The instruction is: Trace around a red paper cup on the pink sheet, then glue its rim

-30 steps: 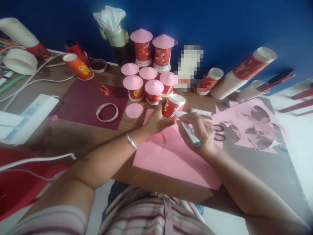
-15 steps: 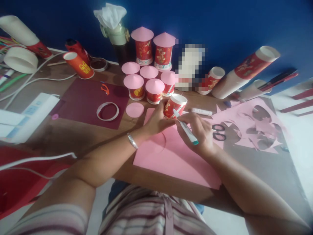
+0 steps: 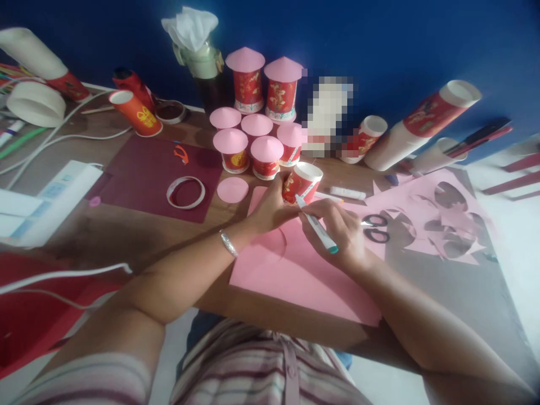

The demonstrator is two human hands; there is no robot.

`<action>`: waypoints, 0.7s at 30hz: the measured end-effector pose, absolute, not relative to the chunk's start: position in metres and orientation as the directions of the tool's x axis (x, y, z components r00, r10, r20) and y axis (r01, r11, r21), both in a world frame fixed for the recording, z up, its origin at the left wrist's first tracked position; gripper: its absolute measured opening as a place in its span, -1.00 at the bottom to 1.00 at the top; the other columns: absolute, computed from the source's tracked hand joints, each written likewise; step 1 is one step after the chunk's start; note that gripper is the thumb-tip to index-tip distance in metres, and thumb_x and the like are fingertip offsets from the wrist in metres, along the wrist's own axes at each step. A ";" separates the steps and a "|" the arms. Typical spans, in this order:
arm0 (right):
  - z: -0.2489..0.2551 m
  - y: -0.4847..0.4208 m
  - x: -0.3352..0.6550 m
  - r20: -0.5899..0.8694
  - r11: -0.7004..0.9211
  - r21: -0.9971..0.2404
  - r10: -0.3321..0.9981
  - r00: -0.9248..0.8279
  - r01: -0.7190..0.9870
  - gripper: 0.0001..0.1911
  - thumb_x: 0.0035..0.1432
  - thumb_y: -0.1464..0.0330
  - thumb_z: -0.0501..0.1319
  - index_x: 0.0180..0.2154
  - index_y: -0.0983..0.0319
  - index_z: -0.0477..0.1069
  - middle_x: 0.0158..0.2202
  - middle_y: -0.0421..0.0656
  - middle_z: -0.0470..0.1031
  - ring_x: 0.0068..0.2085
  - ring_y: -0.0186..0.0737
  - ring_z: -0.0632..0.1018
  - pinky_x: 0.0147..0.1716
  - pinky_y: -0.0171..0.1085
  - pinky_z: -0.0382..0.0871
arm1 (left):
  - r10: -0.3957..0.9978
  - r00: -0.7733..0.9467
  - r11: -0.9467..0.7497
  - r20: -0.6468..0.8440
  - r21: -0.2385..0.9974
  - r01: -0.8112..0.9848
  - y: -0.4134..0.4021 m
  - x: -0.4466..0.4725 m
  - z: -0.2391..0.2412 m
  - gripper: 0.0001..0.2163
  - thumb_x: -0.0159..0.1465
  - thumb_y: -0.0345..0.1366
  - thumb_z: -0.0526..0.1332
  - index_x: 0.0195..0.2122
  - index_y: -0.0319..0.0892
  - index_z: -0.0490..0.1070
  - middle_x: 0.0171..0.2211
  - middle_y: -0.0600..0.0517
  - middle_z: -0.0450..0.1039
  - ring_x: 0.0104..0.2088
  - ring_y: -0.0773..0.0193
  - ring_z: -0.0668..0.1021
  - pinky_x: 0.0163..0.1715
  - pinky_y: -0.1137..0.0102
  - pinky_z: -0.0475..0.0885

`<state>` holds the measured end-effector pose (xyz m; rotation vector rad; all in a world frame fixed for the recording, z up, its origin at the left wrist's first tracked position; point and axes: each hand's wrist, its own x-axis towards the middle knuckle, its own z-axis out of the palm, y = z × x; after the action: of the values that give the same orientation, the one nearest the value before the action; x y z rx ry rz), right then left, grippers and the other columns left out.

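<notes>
My left hand [image 3: 270, 207] grips a small red paper cup [image 3: 304, 181], tilted, its open mouth turned up and to the right. My right hand [image 3: 337, 228] is closed around a white pen with a green end [image 3: 317, 232]; the pen's tip touches the cup's lower side. Both hands are over a pink paper sheet [image 3: 295, 275] with a curved cut in it. Just behind the held cup stands a cluster of several red cups with pink cone lids [image 3: 253, 143].
A pink paper disc [image 3: 232, 189] and a tape ring [image 3: 185, 192] lie left of the hands on a maroon sheet [image 3: 143, 180]. Black scissors [image 3: 377, 228] rest on cut pink scraps at the right. A white glue stick [image 3: 347, 193] lies behind. Cup stacks line the blue wall.
The pen has slid slightly left and down along the cup's side. The cup and my left hand have stayed almost in place.
</notes>
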<state>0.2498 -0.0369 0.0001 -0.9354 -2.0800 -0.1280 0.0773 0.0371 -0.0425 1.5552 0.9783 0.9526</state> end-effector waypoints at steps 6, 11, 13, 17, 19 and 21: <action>0.005 -0.038 0.251 0.759 0.709 -0.215 0.554 -0.342 0.672 -0.69 0.33 0.57 0.28 0.04 0.17 0.42 -0.25 -0.18 0.63 -0.30 -0.25 0.67 -0.35 -0.29 0.57 | 0.925 0.358 -0.184 0.126 0.974 0.134 0.037 0.077 -0.043 -0.33 0.10 -0.25 0.53 0.20 -0.13 0.30 0.13 -0.14 0.54 0.06 0.03 0.61 0.02 0.23 0.57; 0.008 -0.036 0.252 0.779 0.714 -0.208 0.534 -0.328 0.669 -0.71 0.31 0.57 0.30 0.00 0.18 0.44 -0.25 -0.18 0.64 -0.29 -0.25 0.68 -0.32 -0.30 0.59 | 0.923 0.364 -0.172 0.123 0.979 0.105 0.037 0.077 -0.044 -0.34 0.11 -0.28 0.50 0.21 -0.14 0.29 0.11 -0.13 0.55 0.04 0.04 0.61 -0.01 0.24 0.57; 0.006 -0.036 0.253 0.777 0.728 -0.196 0.524 -0.349 0.657 -0.71 0.31 0.57 0.30 0.01 0.20 0.43 -0.25 -0.15 0.64 -0.28 -0.25 0.68 -0.31 -0.30 0.59 | 0.926 0.359 -0.162 0.115 0.981 0.105 0.037 0.078 -0.044 -0.32 0.10 -0.27 0.52 0.21 -0.14 0.29 0.11 -0.14 0.55 0.04 0.03 0.61 -0.02 0.24 0.57; 0.003 -0.036 0.253 0.752 0.782 -0.104 0.467 -0.466 0.615 -0.73 0.32 0.59 0.27 0.03 0.29 0.41 -0.23 -0.06 0.63 -0.29 -0.21 0.66 -0.36 -0.28 0.58 | 0.941 0.327 -0.133 0.087 0.984 0.121 0.035 0.078 -0.039 -0.29 0.08 -0.25 0.55 0.22 -0.15 0.29 0.09 -0.15 0.57 0.02 0.01 0.63 -0.02 0.22 0.57; 0.002 -0.036 0.253 0.735 0.788 -0.067 0.454 -0.504 0.612 -0.74 0.34 0.59 0.24 0.03 0.29 0.40 -0.21 -0.02 0.64 -0.29 -0.20 0.66 -0.36 -0.27 0.59 | 0.947 0.314 -0.114 0.064 0.983 0.143 0.034 0.078 -0.035 -0.29 0.08 -0.22 0.56 0.22 -0.15 0.30 0.08 -0.15 0.58 0.01 0.01 0.64 -0.01 0.21 0.58; 0.002 -0.035 0.253 0.731 0.782 -0.070 0.463 -0.501 0.620 -0.73 0.35 0.60 0.21 0.04 0.28 0.39 -0.20 -0.03 0.64 -0.27 -0.19 0.67 -0.34 -0.26 0.60 | 0.949 0.314 -0.092 0.042 0.985 0.147 0.033 0.077 -0.031 -0.27 0.08 -0.20 0.57 0.23 -0.15 0.30 0.09 -0.15 0.58 0.02 0.00 0.64 0.00 0.20 0.59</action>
<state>0.2529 -0.0348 0.0021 -0.8004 -2.1890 -0.2573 0.0773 0.0325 -0.0307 1.5084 1.0498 0.9389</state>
